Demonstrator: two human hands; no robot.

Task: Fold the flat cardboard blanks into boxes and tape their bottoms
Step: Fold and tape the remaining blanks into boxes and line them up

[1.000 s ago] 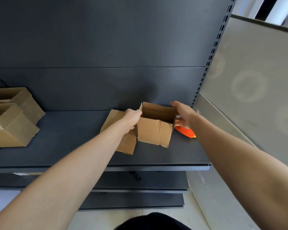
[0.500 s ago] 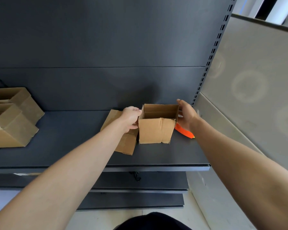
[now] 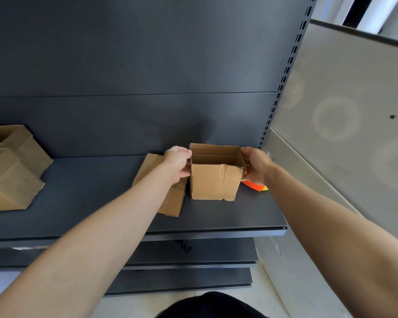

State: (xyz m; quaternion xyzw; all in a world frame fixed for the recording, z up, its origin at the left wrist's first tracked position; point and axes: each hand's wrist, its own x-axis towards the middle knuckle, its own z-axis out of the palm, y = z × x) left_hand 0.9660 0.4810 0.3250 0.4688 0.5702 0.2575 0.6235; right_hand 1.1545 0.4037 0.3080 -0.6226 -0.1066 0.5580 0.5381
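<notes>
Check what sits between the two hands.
The upright open-topped cardboard box; left hand and right hand grip its opposite sides, seen in the head view.

Dark grey metal shelf (image 3: 90, 191). Between left hand (image 3: 178, 162) and right hand (image 3: 255, 165), gripped at both side walls: open-topped box (image 3: 213, 180), upright on the shelf. Under the left hand: flat cardboard blank (image 3: 171, 203), touching the box. Just beneath the right hand: orange item (image 3: 254, 185), partly hidden. Well left of the left hand: near folded box (image 3: 9, 180), touching far folded box (image 3: 25, 145) behind.
</notes>
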